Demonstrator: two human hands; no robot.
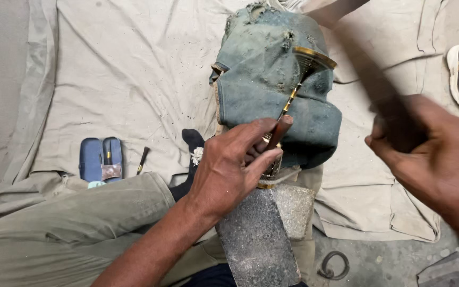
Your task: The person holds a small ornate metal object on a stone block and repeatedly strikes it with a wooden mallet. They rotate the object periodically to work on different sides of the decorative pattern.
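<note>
Brass-rimmed glass goblet lies cushioned on worn blue-green cloth; left hand grips a brown-handled chisel against it, right hand clenches a blurred wooden mallet.

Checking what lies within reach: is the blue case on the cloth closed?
No, the blue case lies open on the cloth, both halves showing, left of the left hand.
</note>
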